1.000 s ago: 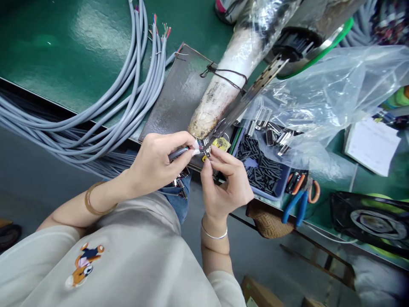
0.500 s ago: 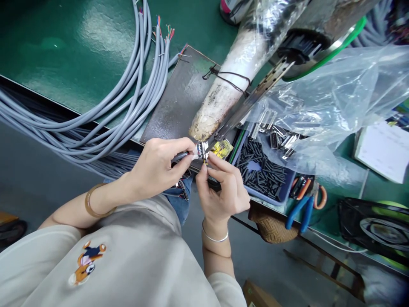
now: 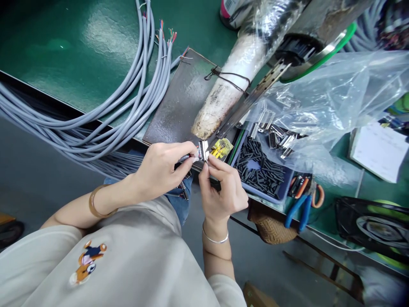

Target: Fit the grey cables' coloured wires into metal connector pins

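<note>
My left hand [image 3: 166, 166] pinches the end of a grey cable [image 3: 184, 158], its thumb and forefinger closed near the stripped wires. At those fingertips is a metal multi-pin connector [image 3: 203, 151] with a row of pins facing the cable. My right hand [image 3: 223, 185] grips the connector's lower end between thumb and fingers. Just above the connector are the blunt, scorched end of a plastic-wrapped white tube [image 3: 204, 123] and the dark tip of a long perforated metal tool [image 3: 252, 100], resembling a soldering iron. Whether that tip touches the connector I cannot tell.
Grey cables [image 3: 128, 106] sweep across the left of the bench. A dark plate [image 3: 179, 102] lies under the tube. To the right are a blue bin [image 3: 285, 192] of small black tubes, a plastic bag [image 3: 338, 98], connectors [image 3: 275, 138], blue-handled pliers [image 3: 298, 209] and a black fan [image 3: 373, 226].
The connector has turned slightly, and more of its pin row shows. The metal tool's tip now appears farther from my fingers. Both hands keep their hold, and the view has shifted a little.
</note>
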Tool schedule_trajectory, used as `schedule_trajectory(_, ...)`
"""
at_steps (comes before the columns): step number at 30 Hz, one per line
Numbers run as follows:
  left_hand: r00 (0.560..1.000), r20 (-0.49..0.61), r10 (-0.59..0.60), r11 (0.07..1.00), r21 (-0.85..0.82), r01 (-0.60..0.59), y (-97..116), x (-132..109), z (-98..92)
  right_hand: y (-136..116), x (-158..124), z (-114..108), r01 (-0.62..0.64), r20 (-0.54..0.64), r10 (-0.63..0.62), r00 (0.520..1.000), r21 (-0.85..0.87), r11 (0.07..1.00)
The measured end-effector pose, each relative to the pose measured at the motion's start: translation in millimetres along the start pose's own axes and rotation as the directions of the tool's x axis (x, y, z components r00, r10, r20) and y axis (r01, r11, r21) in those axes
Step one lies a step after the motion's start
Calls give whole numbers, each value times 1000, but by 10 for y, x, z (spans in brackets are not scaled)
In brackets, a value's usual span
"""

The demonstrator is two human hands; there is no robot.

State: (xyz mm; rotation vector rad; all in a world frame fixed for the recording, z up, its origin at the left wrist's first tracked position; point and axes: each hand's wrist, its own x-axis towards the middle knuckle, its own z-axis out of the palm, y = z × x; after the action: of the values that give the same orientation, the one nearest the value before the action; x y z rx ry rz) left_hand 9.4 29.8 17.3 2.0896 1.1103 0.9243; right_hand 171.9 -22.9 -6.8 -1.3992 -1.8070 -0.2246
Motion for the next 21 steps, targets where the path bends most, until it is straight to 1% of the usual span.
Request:
schedule_trajectory(2, 1000, 0, -6, 1000, -2, 6, 4, -29, 18, -8, -18, -5, -3, -5, 3, 1000, 2, 1000)
schedule_trajectory(5, 999, -30, -20, 999, -40, 19, 5, -84, 50, -17, -52, -12, -13, -12, 13, 1000, 6, 1000)
schedule_trajectory(8, 997, -21, -75, 990, -118, 72, -2, -151, 78, -20, -94, -31, -15, -18, 15, 1000, -2, 1000)
schedule_trajectory(12, 984, 33, -175, 957, -229, 178, -18, -237, 86, -33, -142, -78, 10, -7, -11, 1000, -29, 1000)
schedule_trajectory(15, 963, 103, -249, 914, -304, 269, -35, -283, 71, -54, -161, -91, 36, 3, -36, 999, -40, 999)
schedule_trajectory(18, 948, 174, -268, 880, -355, 314, -57, -320, 53, -36, -186, -82, 46, -9, -46, 999, -12, 999)
schedule_trajectory(20, 942, 214, -259, 867, -378, 324, -69, -347, 43, 23, -226, -118, 6, -35, -5, 999, 40, 999)
schedule_trajectory(21, 940, 231, -251, 867, -378, 324, -73, -362, 39, 64, -257, -168, -33, -47, 36, 998, 65, 997)
